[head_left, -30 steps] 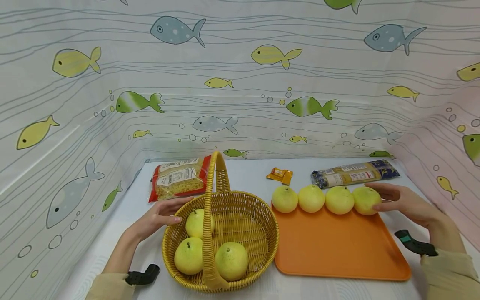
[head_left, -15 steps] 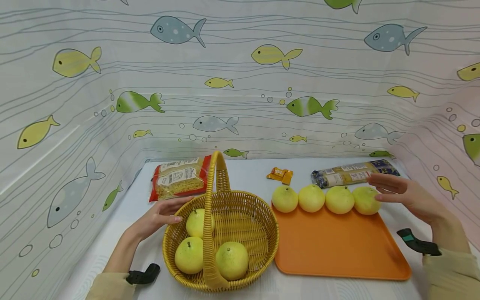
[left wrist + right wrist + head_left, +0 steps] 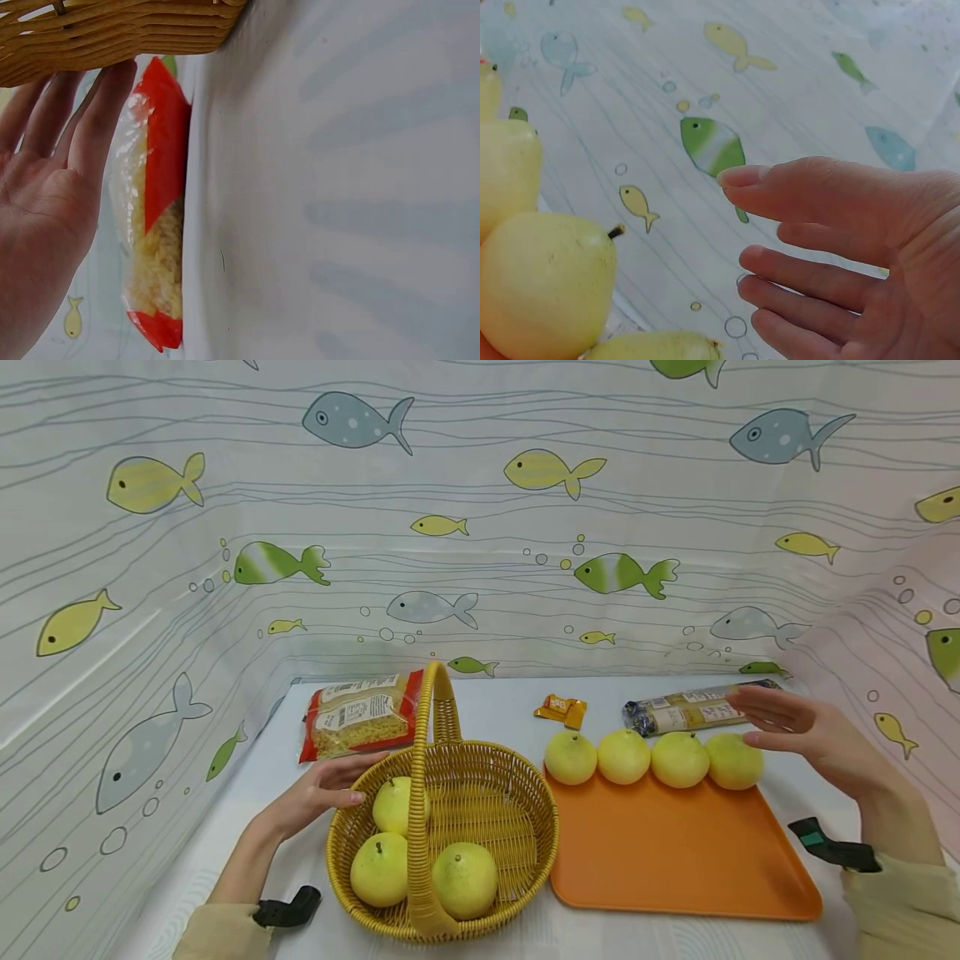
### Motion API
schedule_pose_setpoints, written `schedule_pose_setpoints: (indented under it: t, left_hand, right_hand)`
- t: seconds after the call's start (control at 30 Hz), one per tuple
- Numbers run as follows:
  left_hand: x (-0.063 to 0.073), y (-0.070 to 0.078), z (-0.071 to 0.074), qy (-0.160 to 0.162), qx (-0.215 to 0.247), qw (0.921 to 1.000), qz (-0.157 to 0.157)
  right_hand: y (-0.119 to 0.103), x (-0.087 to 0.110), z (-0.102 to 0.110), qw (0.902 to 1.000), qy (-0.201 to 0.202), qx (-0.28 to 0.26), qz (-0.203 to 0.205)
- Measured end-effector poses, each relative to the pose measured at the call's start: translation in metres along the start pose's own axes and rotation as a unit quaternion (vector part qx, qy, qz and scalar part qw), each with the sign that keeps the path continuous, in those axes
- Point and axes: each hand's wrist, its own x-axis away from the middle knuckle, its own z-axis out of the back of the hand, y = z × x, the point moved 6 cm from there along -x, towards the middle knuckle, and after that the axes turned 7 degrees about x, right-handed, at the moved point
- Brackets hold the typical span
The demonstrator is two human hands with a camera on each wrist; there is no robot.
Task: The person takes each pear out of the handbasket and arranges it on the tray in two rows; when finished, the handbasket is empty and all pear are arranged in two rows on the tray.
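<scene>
On the left stands a wicker basket (image 3: pixel 551 868) with an arched handle and yellow pears inside, one of them (image 3: pixel 465 881) right of the handle. My left hand (image 3: pixel 303 802) is at its left side, thumb over the rim; in the left wrist view the straight fingers (image 3: pixel 97 124) reach the outer wall. Several more pears line the back edge of an orange tray (image 3: pixel 675 860). Beside the rightmost pear (image 3: pixel 733 768), my right hand (image 3: pixel 836 747) hovers with loosely spread fingers and nothing in them. The right wrist view shows a gap between that hand (image 3: pixel 855 277) and a stemmed pear (image 3: pixel 547 285).
A red-edged pasta bag (image 3: pixel 360 718) lies behind the basket at the left. Along the back are an orange wrapped packet (image 3: pixel 561 710) and a long bag of noodles (image 3: pixel 686 706). Fish-patterned walls (image 3: pixel 480 560) enclose the white table (image 3: pixel 495 710) at the back and sides.
My right hand, at first around the rightmost pear, has let go and lifted up off it. The pear stays on the tray. Left hand and basket look the same.
</scene>
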Motion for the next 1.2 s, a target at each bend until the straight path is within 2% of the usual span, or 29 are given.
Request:
schedule_pose_setpoints:
  t: [0.53,0.87,1.2]
  left_hand:
    - [0.0,-0.001,0.0,0.001,-0.004,1.0,0.001]
    - [0.0,0.001,0.0,0.0,-0.005,1.0,-0.002]
    - [0.0,0.001,0.0,0.001,-0.007,1.0,-0.001]
  right_hand:
    - [-0.044,-0.002,-0.013,0.9973,-0.009,-0.045,0.058]
    - [-0.062,-0.005,-0.025,0.9959,-0.016,-0.057,0.068]
    - [-0.082,-0.006,-0.037,0.9953,-0.022,-0.048,0.081]
